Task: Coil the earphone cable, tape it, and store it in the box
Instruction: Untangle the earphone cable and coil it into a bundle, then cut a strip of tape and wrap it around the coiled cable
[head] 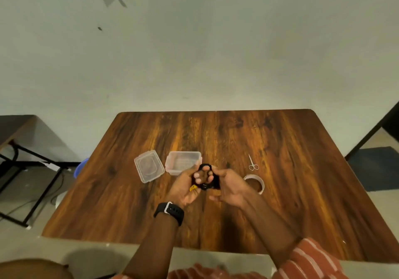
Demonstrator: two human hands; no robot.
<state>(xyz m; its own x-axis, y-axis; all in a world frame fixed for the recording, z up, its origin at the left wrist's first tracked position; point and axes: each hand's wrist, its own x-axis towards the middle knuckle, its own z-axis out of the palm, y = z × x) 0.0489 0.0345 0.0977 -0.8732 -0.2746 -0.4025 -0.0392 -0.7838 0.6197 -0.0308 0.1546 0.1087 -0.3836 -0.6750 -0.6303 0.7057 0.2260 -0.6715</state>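
The black earphone cable [205, 166] is wound in loops around the fingers of my left hand [185, 187], held above the middle of the wooden table [280, 192]. A small yellow piece [192, 188] sticks out beside my left palm. My right hand [230, 187] grips the coil from the right side. The clear plastic box [183, 162] stands open just behind my hands, and its lid [148, 169] lies to its left. A roll of tape [255, 183] lies to the right of my right hand.
Small scissors [253, 163] lie behind the tape roll. A black watch [169, 211] is on my left wrist. A dark bench frame [19, 162] stands on the floor to the left, and a dark mat [375, 166] lies to the right.
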